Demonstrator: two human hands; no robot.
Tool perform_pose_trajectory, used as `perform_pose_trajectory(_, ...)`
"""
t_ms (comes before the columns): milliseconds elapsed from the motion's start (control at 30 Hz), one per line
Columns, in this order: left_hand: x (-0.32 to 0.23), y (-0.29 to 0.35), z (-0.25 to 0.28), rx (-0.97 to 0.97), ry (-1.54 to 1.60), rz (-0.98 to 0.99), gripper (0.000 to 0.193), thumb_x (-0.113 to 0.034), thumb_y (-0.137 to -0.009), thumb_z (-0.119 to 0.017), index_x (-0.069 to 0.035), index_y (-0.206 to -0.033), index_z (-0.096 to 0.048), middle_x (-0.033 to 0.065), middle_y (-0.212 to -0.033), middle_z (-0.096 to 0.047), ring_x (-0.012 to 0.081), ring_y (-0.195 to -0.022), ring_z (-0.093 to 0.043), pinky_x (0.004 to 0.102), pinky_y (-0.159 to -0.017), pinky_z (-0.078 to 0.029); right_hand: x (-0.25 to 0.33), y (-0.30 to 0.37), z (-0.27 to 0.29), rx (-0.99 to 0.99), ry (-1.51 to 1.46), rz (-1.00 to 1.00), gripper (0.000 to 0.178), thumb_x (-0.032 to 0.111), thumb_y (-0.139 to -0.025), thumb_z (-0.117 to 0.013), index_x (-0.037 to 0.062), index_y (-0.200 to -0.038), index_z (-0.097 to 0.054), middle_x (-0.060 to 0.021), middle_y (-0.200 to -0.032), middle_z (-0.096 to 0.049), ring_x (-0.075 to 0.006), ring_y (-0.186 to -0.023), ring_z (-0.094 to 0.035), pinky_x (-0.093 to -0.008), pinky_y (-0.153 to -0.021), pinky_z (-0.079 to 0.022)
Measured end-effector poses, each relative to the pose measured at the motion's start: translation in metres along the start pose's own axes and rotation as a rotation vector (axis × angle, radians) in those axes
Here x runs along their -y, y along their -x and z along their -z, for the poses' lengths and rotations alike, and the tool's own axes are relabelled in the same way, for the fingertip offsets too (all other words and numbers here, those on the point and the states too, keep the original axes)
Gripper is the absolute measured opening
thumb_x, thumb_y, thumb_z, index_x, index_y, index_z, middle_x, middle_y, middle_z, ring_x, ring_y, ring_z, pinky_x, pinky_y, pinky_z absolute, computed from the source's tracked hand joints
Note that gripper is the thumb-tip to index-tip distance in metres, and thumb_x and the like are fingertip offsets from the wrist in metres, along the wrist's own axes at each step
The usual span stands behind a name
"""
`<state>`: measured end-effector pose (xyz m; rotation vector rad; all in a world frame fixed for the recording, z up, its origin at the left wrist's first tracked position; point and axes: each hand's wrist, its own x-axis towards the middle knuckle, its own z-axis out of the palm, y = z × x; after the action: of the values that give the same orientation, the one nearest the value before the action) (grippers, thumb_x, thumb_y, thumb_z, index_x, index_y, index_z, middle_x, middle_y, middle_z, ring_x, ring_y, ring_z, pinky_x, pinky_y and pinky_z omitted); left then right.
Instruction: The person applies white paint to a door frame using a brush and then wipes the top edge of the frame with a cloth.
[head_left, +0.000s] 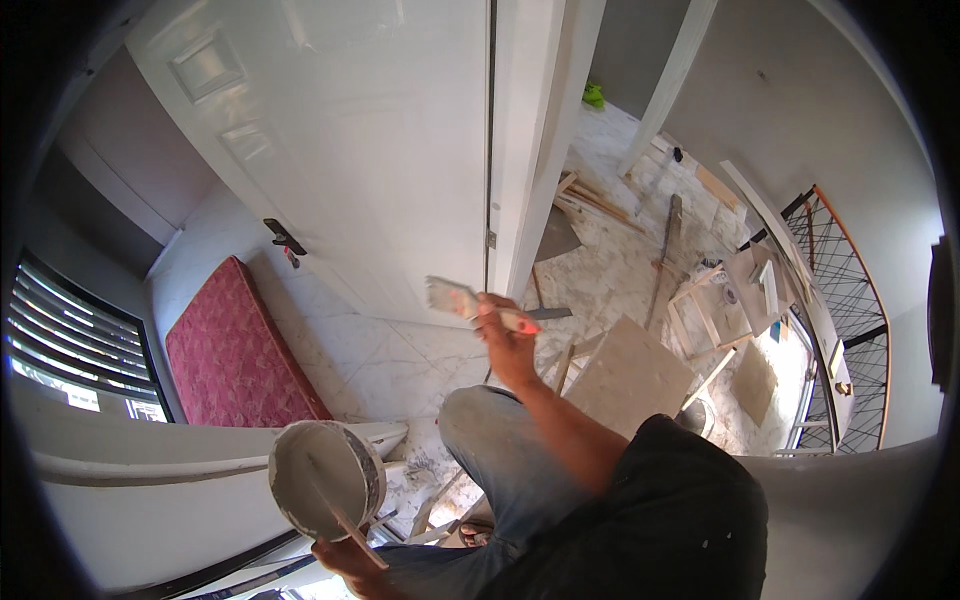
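Note:
My right hand (507, 338) is closed round the red-ended handle of a wide paintbrush (455, 298). The brush's bristles point left, in front of the lower part of a white panelled door (370, 170). Low on the left, my left hand (350, 565) grips a round paint bucket (376, 478) near its lower edge; part of that hand is hidden. Pale grey paint (310, 470) lies inside the bucket, and its rim is smeared. A thin wooden stick (350, 530) leans out of the paint and passes over my left hand.
A dark handle (285, 237) sits on the door's left side. A red patterned mattress (235, 350) leans at the left, near a louvred window (80, 335). Right of the white door frame (530, 130), wood pieces (600, 205), a board (630, 380) and a small wooden frame (705, 310) litter the floor.

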<state>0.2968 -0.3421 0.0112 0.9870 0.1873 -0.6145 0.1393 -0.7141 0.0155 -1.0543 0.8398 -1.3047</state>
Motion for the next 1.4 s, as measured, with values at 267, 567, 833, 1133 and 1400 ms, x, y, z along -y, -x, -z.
perform_pose_trajectory(267,0.032,-0.025,-0.008,0.1,-0.134,0.065,0.056,-0.04,-0.088,-0.055,-0.009,-0.134,-0.05,0.0103,-0.135,-0.055,0.0287,-0.123,-0.053,0.0554,-0.093,-0.048,0.025,-0.022,0.058,-0.046,0.196,0.087,0.031,0.031,-0.097,-0.062,0.0015,-0.105,-0.065,0.0006,-0.071,-0.062,-0.0057,-0.06,-0.051,-0.0212,-0.055,-0.04)
perform_pose_trajectory(567,0.011,-0.024,-0.053,0.02,-0.036,0.034,0.054,-0.034,-0.086,-0.054,-0.006,-0.132,-0.051,0.0106,-0.131,-0.058,0.0277,-0.118,-0.058,0.0527,-0.098,-0.047,0.038,-0.055,0.029,-0.128,0.065,-0.025,0.051,0.052,-0.097,-0.054,0.0052,-0.117,-0.06,-0.0027,-0.074,-0.063,-0.0097,-0.062,-0.051,-0.0238,-0.061,-0.039)
perform_pose_trajectory(833,-0.061,0.06,0.003,-0.17,0.073,-0.27,0.055,-0.036,-0.087,-0.05,0.001,-0.128,-0.054,0.0139,-0.121,-0.064,0.0307,-0.109,-0.064,0.0493,-0.095,-0.051,0.014,-0.025,-0.047,0.276,0.032,-0.147,0.061,0.054,-0.095,-0.055,-0.0031,-0.116,-0.058,-0.0036,-0.073,-0.061,-0.0109,-0.064,-0.05,-0.0242,-0.061,-0.038)
perform_pose_trajectory(1133,-0.052,0.192,0.122,-0.675,0.286,-0.577,0.057,-0.037,-0.086,-0.046,0.006,-0.122,-0.057,0.0211,-0.109,-0.066,0.0337,-0.093,-0.067,0.0501,-0.085,-0.057,-0.018,0.037,-0.139,0.691,0.112,-0.253,0.058,0.052,-0.095,-0.058,-0.0031,-0.114,-0.059,-0.0004,-0.071,-0.056,-0.0076,-0.062,-0.046,-0.0221,-0.059,-0.034)
perform_pose_trajectory(1400,0.078,0.257,0.247,-1.046,0.482,-0.571,0.048,-0.033,-0.081,-0.06,0.008,-0.103,-0.049,0.0242,-0.094,-0.059,0.0365,-0.086,-0.066,0.0518,-0.086,-0.057,-0.041,0.116,-0.188,1.092,0.223,-0.392,0.052,0.05,-0.096,-0.057,0.0022,-0.116,-0.061,0.0016,-0.071,-0.054,-0.0067,-0.063,-0.046,-0.022,-0.059,-0.035)
